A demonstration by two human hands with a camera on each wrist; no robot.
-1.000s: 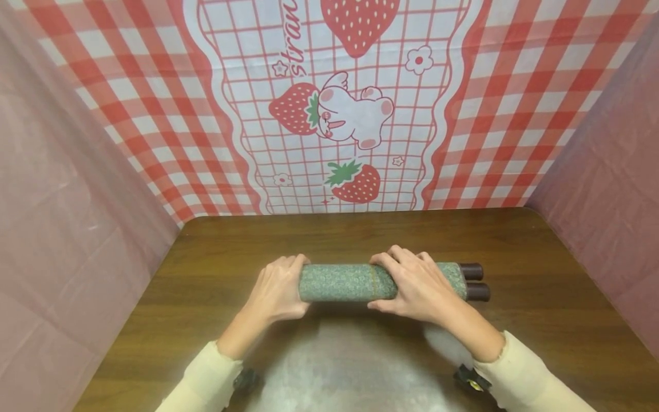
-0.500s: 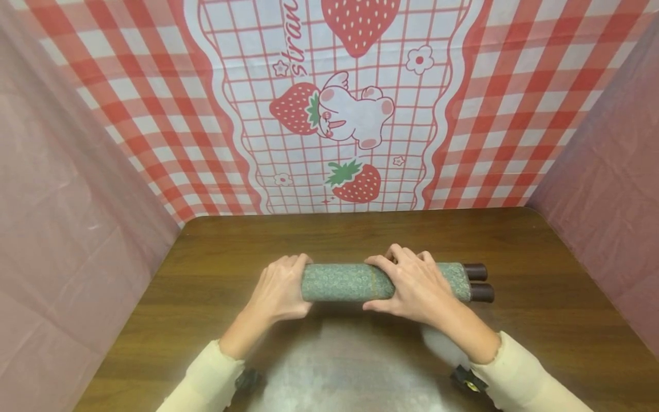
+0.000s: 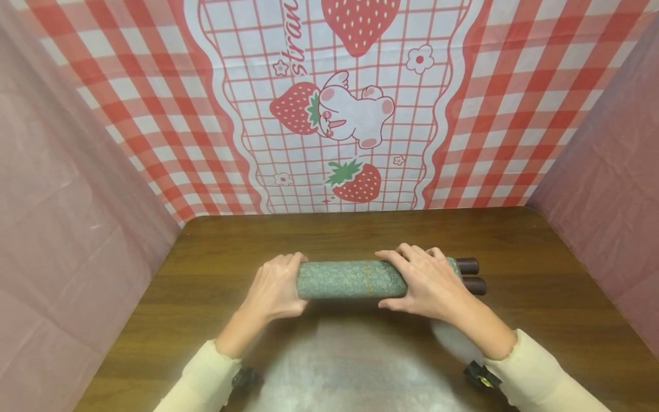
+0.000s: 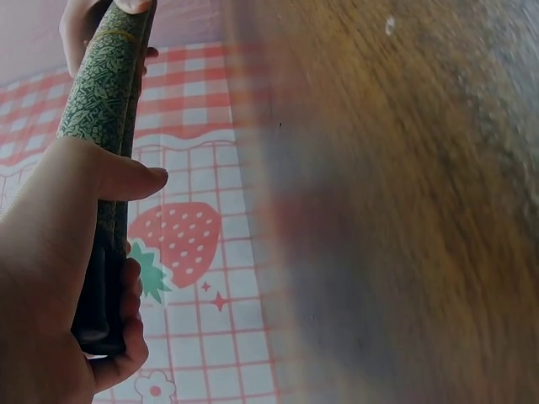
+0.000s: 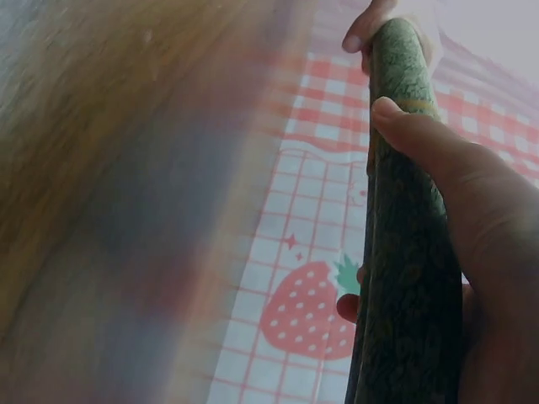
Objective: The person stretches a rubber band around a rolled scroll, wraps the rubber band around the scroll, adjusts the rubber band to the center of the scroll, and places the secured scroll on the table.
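A rolled scroll (image 3: 337, 280) in green patterned cloth with a thin yellowish band is held level above the table, running left to right. Two dark brown roller knobs (image 3: 473, 285) stick out at its right end. My left hand (image 3: 275, 286) grips the left end; in the left wrist view the thumb lies over the roll, fingers curl beneath, and dark knobs (image 4: 101, 311) show within the grasp. Toward the right end my right hand (image 3: 424, 280) holds the scroll from above, thumb on the near side. In the right wrist view, fingertips (image 5: 348, 308) show past its far edge.
Below lies a brown wood-grain table (image 3: 231, 240) with a bright reflection near the front. A red-and-white strawberry-print cloth (image 3: 412, 114) hangs behind it. Pink curtains (image 3: 62, 229) stand at both sides. Dark straps (image 3: 481, 375) sit at the cream sleeves (image 3: 540, 372).
The scroll has shifted slightly left and up in the head view. My right hand has slid a little to the right along it, nearer the knobs. The left hand keeps its grip.
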